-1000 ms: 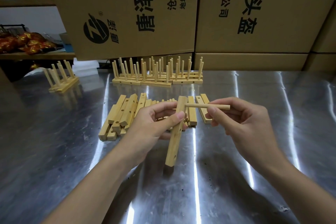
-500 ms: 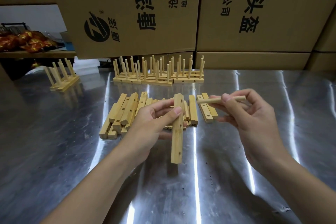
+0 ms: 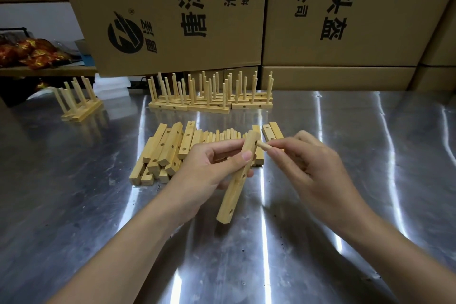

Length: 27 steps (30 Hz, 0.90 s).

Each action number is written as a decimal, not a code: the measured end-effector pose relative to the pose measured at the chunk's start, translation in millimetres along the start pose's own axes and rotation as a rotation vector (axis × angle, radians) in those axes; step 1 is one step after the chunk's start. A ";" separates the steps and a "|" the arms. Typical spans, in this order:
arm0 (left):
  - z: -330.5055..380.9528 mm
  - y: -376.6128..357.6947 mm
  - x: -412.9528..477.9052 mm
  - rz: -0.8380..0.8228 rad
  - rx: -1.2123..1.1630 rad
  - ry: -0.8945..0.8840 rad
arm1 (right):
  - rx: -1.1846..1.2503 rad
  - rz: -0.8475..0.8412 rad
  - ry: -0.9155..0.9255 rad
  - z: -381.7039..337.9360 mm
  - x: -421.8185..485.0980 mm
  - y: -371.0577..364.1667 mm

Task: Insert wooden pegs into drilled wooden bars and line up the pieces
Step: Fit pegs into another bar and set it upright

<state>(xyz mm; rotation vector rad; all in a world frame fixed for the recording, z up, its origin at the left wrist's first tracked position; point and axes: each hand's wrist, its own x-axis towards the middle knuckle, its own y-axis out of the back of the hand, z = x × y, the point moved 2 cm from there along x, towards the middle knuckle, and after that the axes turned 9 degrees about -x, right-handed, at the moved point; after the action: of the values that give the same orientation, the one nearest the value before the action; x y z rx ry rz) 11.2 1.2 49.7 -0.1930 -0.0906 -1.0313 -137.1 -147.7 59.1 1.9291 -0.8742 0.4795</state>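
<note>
Left hand [image 3: 204, 170] gripped an unpegged bar [image 3: 237, 180], right hand [image 3: 313, 163] pinched a peg [image 3: 264, 146] at its top hole; beyond the fingertips, pegged bars [image 3: 209, 103] stood aligned and loose bars [image 3: 162, 153] waited.

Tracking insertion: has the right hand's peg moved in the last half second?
Yes. The peg shifted left past the two loose bars on the table; its tip now meets the held bar.

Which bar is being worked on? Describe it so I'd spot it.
On the steel table, near the heap of loose bars, find the left hand. It grips one bar: the only one in a hand, tilted, a peg at its top hole.
</note>
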 end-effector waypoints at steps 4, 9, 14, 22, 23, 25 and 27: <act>0.6 1.3 -1.2 -0.008 0.067 -0.024 | -0.087 0.015 0.067 -2.0 0.1 1.1; -1.6 -1.1 -1.1 -0.038 0.095 -0.067 | -0.056 -0.046 0.007 0.0 0.4 0.5; -1.0 -0.6 -0.8 -0.036 0.109 -0.118 | 0.651 -0.301 -0.456 3.9 2.5 -6.3; -2.1 3.0 2.2 0.128 0.031 -0.057 | 0.211 -0.022 -0.186 10.9 0.8 0.9; -1.8 3.6 1.7 0.124 0.032 -0.051 | 0.184 -0.011 -0.167 10.1 1.0 2.5; -1.9 3.6 1.4 0.087 0.051 -0.051 | 0.163 -0.021 -0.175 11.1 1.7 2.6; -3.1 2.7 1.5 0.046 0.049 -0.051 | 0.226 -0.054 -0.252 15.3 1.3 0.3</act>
<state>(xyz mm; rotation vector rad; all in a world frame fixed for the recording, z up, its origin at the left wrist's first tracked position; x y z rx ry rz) 14.2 0.7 46.6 -0.1764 -0.1565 -0.9778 -136.9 -161.6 52.7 2.2494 -0.9576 0.3174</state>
